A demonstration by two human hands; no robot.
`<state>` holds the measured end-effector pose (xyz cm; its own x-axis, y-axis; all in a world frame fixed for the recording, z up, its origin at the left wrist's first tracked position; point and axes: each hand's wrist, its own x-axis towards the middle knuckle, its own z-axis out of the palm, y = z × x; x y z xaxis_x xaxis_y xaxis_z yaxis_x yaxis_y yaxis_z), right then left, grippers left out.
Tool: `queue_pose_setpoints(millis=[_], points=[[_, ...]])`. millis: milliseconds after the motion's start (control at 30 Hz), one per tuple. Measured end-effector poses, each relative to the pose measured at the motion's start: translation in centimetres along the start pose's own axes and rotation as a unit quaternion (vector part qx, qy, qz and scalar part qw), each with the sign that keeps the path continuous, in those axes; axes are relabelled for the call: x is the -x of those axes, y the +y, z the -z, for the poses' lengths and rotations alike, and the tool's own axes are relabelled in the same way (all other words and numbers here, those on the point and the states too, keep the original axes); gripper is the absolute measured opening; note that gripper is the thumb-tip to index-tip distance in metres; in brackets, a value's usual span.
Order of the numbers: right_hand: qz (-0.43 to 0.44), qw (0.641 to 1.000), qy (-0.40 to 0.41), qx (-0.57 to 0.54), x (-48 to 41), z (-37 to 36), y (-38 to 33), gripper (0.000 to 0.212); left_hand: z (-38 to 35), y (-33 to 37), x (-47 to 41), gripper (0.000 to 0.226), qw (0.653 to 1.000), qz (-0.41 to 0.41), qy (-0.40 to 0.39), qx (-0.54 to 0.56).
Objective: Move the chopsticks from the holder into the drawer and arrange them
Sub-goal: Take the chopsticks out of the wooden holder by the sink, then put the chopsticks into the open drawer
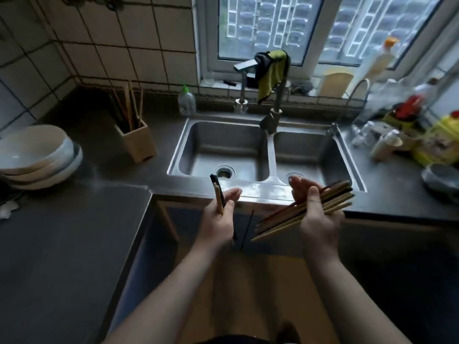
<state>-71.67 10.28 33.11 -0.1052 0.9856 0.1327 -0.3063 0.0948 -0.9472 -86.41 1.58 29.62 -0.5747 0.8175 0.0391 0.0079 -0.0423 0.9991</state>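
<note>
A square wooden holder (139, 141) stands on the dark counter left of the sink, with several chopsticks (129, 103) still upright in it. My left hand (219, 219) grips a couple of chopsticks (218, 192), one dark and one pale, pointing up and away in front of the sink edge. My right hand (315, 214) holds a bundle of several wooden and dark chopsticks (298, 212) lying across the palm, tips toward the left. One thin dark chopstick (247, 230) hangs between the hands. No drawer is clearly visible below the counter.
A steel double sink (269, 155) with a tap and a yellow-green cloth (272, 70) lies ahead. Stacked bowls (37, 157) sit at far left. A dish-soap bottle (186, 101) stands behind the sink. Bottles and jars (409, 130) crowd the right counter.
</note>
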Motion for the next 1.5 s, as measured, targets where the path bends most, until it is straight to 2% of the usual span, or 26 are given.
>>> queue_pose_setpoints(millis=[233,367,567,700,900,1100,1167,1267,1367,1433,1500], points=[[0.043,0.986,0.142,0.07,2.4,12.9,-3.0,0.024,-11.6,-1.5,4.0,0.03,0.985,0.015,-0.166,-0.045],[0.031,0.971,0.208,0.115,4.8,22.8,-5.4,0.029,-20.2,-2.7,7.7,0.03,0.967,0.006,-0.247,-0.063],[0.064,0.944,0.308,0.104,8.8,38.1,-9.9,0.026,-34.2,-4.2,15.7,0.029,0.931,0.005,-0.358,-0.065],[0.055,0.928,0.355,0.099,11.9,48.1,-12.7,0.025,-43.3,-4.8,21.5,0.031,0.909,-0.006,-0.412,-0.066],[0.05,0.886,0.456,0.068,16.8,60.6,-15.8,0.026,-55.3,-5.4,30.0,0.033,0.86,-0.005,-0.505,-0.065],[0.05,0.838,0.537,0.083,21.8,68.3,-15.0,0.025,-62.0,-6.7,36.4,0.029,0.776,0.054,-0.622,-0.09],[0.049,0.822,0.564,0.068,23.0,69.7,-14.0,0.024,-63.5,-7.7,37.8,0.026,0.76,0.065,-0.639,-0.101],[0.031,0.784,0.619,0.033,25.0,71.9,-11.6,0.023,-65.8,-11.2,40.4,0.023,0.737,0.09,-0.66,-0.119],[-0.003,0.758,0.651,0.043,26.5,73.4,-8.5,0.025,-67.3,-16.1,42.0,0.024,0.7,0.092,-0.691,-0.152],[-0.053,0.729,0.679,0.068,27.4,74.0,-6.2,0.024,-67.9,-19.0,42.7,0.026,0.676,0.11,-0.705,-0.184],[-0.107,0.676,0.722,0.102,28.0,74.6,-3.6,0.025,-68.6,-21.9,43.3,0.028,0.65,0.139,-0.721,-0.199]])
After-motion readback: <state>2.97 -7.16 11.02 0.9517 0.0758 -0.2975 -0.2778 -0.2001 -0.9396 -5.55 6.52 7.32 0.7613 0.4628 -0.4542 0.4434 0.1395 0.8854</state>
